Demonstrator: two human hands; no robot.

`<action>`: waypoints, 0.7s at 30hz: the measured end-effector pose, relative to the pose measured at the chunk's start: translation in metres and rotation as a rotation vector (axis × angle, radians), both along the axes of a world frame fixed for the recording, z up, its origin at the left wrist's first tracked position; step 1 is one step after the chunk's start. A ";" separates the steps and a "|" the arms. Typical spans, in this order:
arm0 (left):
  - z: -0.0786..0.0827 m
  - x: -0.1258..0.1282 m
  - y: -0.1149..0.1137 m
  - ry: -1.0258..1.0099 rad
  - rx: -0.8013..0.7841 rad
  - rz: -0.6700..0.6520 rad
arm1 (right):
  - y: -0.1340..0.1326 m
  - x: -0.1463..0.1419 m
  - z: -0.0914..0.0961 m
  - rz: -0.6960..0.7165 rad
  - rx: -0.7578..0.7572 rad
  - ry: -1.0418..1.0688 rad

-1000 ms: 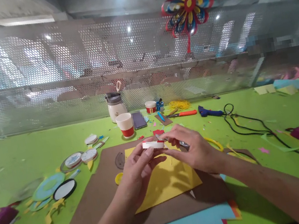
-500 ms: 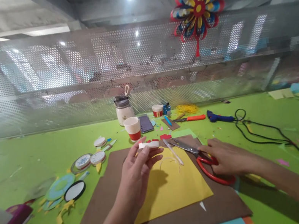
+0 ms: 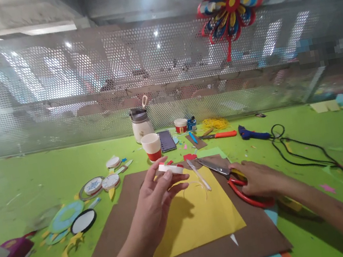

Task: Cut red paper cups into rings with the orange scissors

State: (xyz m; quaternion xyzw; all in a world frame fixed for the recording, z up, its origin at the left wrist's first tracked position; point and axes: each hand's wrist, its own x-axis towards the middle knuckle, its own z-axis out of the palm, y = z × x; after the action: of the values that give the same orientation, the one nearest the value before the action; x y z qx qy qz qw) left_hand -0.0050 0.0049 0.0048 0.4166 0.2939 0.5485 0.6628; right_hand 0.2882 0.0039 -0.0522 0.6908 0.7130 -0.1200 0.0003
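Observation:
My left hand point(image 3: 158, 201) is raised over the yellow sheet point(image 3: 221, 221), pinching a small white round piece point(image 3: 171, 169) with red bits on its rim. Its other fingers are curled loosely underneath. My right hand point(image 3: 256, 177) is at the red-handled scissors point(image 3: 219, 169), its fingers around the upper handle loop. The blades lie low over the mat and point away to the left; a bit of yellow shows by the fingers. A whitish pen point(image 3: 202, 178) rests on the yellow sheet, between the scissors and my left hand. Red scraps point(image 3: 190, 156) lie beyond it.
A brown board point(image 3: 118, 240) lies under the sheet. Behind stand a paper cup point(image 3: 150, 143), a bottle point(image 3: 142, 125) and a phone point(image 3: 167, 140). Paper discs point(image 3: 110, 182) lie left; a blue glue gun point(image 3: 254, 134) with black cable point(image 3: 308, 151) lies right. An orange-handled knife point(image 3: 225, 135) is behind.
The white piece in my left hand has tilted, its right end lower. My right hand has shifted slightly at the scissors, and more yellow shows beside its fingers. The view has moved a little.

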 end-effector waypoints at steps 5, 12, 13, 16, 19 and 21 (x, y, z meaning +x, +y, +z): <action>-0.002 0.000 0.000 0.033 0.058 0.004 | -0.002 -0.001 0.004 -0.065 0.099 0.090; -0.005 0.001 0.001 0.042 0.059 0.037 | -0.022 0.000 0.026 0.023 0.276 0.436; -0.004 0.001 0.001 0.045 0.054 0.037 | -0.027 -0.001 0.029 0.050 0.295 0.490; -0.003 0.002 0.000 0.073 0.055 0.037 | -0.044 -0.010 0.041 0.125 0.348 0.600; -0.003 0.002 -0.002 0.123 0.070 0.043 | -0.058 -0.022 0.052 0.203 0.377 0.558; -0.004 0.002 -0.002 0.166 0.088 0.044 | -0.063 -0.030 0.056 0.254 0.392 0.471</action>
State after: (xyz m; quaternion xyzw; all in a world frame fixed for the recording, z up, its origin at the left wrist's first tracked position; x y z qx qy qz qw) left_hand -0.0033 0.0030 0.0009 0.4828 0.3323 0.5389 0.6050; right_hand 0.2585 -0.0593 0.0035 0.5365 0.7836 -0.1360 -0.2823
